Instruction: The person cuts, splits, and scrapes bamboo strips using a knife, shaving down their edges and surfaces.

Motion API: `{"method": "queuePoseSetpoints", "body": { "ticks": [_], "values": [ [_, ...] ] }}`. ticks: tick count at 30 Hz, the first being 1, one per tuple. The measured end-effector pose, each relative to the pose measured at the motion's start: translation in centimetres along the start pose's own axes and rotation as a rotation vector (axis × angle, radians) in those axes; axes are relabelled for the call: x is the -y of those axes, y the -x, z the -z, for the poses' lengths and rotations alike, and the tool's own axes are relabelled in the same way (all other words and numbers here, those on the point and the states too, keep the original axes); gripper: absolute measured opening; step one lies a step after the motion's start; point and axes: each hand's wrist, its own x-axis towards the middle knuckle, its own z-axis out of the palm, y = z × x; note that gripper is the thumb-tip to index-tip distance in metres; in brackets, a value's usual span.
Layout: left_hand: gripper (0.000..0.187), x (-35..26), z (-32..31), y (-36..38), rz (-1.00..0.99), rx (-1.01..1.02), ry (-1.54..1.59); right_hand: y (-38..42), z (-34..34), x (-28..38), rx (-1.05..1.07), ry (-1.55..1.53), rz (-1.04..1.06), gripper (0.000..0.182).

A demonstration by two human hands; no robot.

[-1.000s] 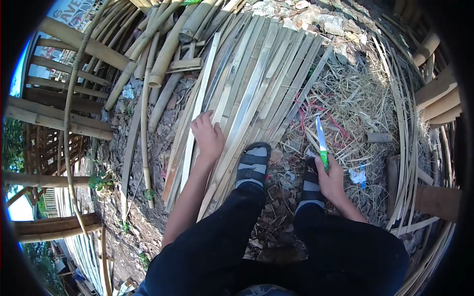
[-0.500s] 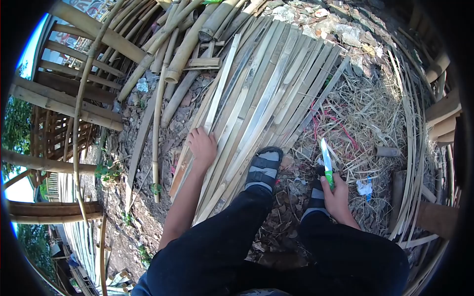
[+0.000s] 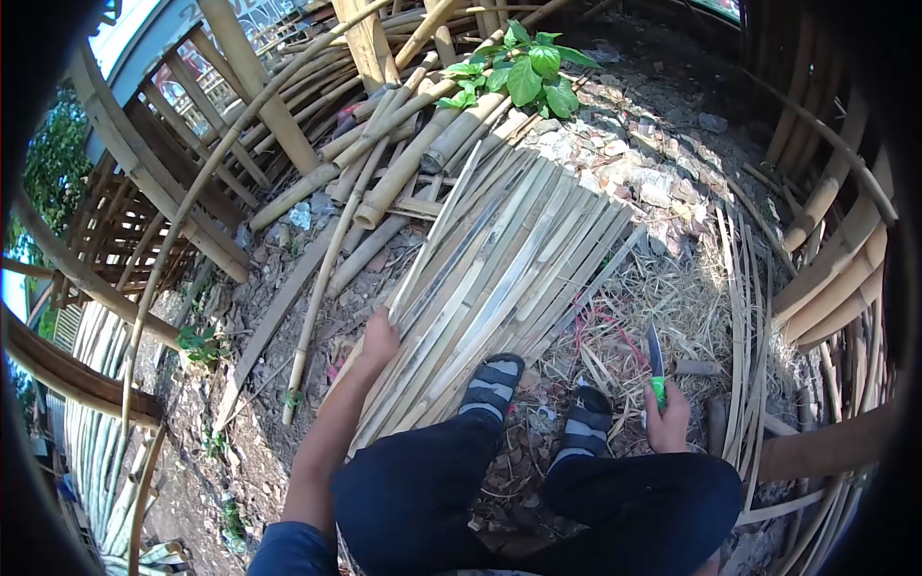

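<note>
My left hand [image 3: 380, 338] is closed at the left edge of the spread of split bamboo strips, around the lower end of a pale bamboo strip [image 3: 437, 235]; the fingertips are partly hidden. The other strips [image 3: 480, 288] lie side by side on the ground in front of my feet. My right hand [image 3: 667, 422] is wrapped round the green handle of a knife [image 3: 656, 357], its blade pointing up and away from me. The knife is held over the straw to the right, apart from the strips.
My sandalled feet [image 3: 494, 384] stand at the strips' near end. Bamboo poles [image 3: 403, 173] and a leafy plant [image 3: 538, 72] lie beyond. Straw shavings [image 3: 672, 288], a short bamboo piece [image 3: 698, 368] and long thin strips [image 3: 744, 336] are on the right. Bamboo framing [image 3: 125, 192] rises left.
The view has tilted up, bringing the leafy plant into sight. My left hand's fingers, spread on the strips before, are now closed at the edge strip. My right hand still holds the knife.
</note>
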Motion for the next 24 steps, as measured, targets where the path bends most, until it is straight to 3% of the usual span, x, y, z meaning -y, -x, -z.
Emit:
{"method": "queuePoseSetpoints", "body": {
  "ticks": [2, 4, 7, 11, 12, 14, 18, 20, 24],
  "values": [
    [0.024, -3.1, 3.2, 0.8, -0.081, -0.075, 0.039, -1.4, 4.0, 1.1, -0.05, 0.107, 0.068, 0.024],
    [0.022, -8.1, 8.0, 1.8, -0.004, 0.124, 0.361, -3.2, 8.4, 2.3, -0.047, 0.225, 0.058, 0.029],
    [0.018, -14.6, 13.5, 3.1, -0.163, 0.135, 0.476, -5.8, 14.0, 6.1, -0.078, 0.267, 0.065, 0.028],
    [0.013, -21.6, 20.0, 3.8, -0.323, 0.337, 0.636, -7.3, 19.2, 13.1, -0.197, 0.363, 0.384, 0.024],
    [0.013, -23.0, 21.2, 3.8, -0.385, 0.409, 0.647, -7.0, 19.8, 15.7, -0.2, 0.323, 0.476, 0.024],
    [0.011, -27.5, 25.1, 5.2, -0.384, 0.503, 0.701, -4.7, 21.0, 22.3, -0.075, 0.259, 0.435, 0.025],
    [0.009, -35.1, 30.7, 8.0, -0.432, 0.695, 0.757, -0.7, 19.8, 29.8, -0.018, 0.273, 0.517, 0.026],
    [0.009, -38.4, 32.4, 9.3, -0.491, 0.735, 0.68, -0.4, 18.3, 30.6, -0.037, 0.273, 0.667, 0.032],
    [0.01, -41.6, 33.4, 10.5, -0.546, 0.861, 0.79, -1.6, 17.1, 29.5, -0.073, 0.241, 0.771, 0.032]
  ]
}}
